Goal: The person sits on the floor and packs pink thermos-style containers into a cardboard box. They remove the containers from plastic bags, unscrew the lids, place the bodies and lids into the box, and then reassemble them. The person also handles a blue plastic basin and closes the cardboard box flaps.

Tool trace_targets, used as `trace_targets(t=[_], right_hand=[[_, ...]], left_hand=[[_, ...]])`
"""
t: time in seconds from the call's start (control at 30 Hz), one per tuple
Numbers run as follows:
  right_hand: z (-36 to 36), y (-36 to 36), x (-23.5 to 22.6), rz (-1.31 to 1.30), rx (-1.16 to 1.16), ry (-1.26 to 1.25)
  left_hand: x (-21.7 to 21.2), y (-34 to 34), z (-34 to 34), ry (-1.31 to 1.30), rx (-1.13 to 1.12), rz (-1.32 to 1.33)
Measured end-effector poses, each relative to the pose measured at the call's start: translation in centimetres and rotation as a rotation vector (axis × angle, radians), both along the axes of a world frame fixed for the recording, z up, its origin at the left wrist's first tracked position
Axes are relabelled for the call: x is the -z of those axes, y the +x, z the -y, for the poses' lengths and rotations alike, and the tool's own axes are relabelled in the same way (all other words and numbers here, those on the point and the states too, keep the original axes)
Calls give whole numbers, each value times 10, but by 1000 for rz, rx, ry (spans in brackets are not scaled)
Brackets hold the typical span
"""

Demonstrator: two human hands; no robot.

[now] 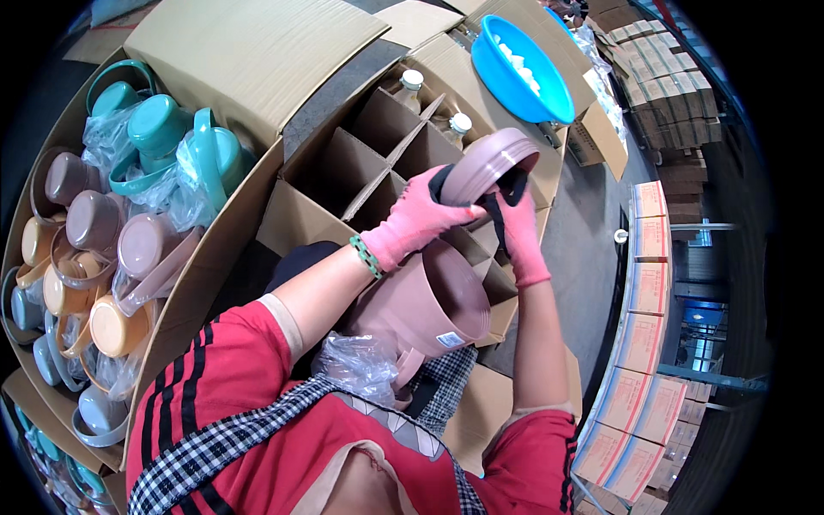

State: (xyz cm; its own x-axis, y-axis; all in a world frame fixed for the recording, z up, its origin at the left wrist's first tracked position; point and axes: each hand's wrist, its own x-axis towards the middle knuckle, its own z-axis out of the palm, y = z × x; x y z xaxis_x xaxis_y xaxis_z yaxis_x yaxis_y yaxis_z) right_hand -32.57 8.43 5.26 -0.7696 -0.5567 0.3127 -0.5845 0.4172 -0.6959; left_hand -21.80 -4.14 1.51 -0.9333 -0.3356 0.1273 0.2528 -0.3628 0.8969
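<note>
A mauve plastic ring-shaped piece, like a lid or collar (481, 172), is held up in front of me. Gloved in pink with dark fingertips, my left hand (421, 215) grips its near left side. My right hand (518, 227) closes on its lower right edge, with some fingers hidden behind it. Below them, a matching mauve jug-like plastic container (408, 300) lies tilted in my lap, its wide mouth toward the right. It has a small label near the rim and a handle low on its side. Crumpled clear plastic wrap (356, 360) lies against it.
Beyond my hands stands a divided carton (348, 167) with two white-capped bottles (457, 126) in its cells. A blue basin (521, 69) of small white pieces sits past it. At left, a big carton (202, 266) holds several teal, mauve, orange and blue containers. Stacked boxes (631, 343) line the right.
</note>
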Motion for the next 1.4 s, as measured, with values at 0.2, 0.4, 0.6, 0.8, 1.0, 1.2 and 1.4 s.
trace_targets(t=[0.2,0.4,0.6,0.8,1.0,1.2,1.4], right_hand=[[29,-74,-16,1064,15,111],[56,-206,63,-101,262,505],[112,-191,125,-187,259,821],[113,-209,124,-46,239,1024],[75,-223,114,120,273,859],[63,-202,6,-178,203,713],[-30,-109,-95,-169,241,240]], left_hand=[[24,-18,24,609,-295,172],[72,-41,48,680,-311,121],[84,-37,49,898,-310,79],[90,-32,42,394,-404,117],[62,-33,40,418,-376,229],[87,-39,50,768,-209,159],[88,-42,55,601,67,-141]])
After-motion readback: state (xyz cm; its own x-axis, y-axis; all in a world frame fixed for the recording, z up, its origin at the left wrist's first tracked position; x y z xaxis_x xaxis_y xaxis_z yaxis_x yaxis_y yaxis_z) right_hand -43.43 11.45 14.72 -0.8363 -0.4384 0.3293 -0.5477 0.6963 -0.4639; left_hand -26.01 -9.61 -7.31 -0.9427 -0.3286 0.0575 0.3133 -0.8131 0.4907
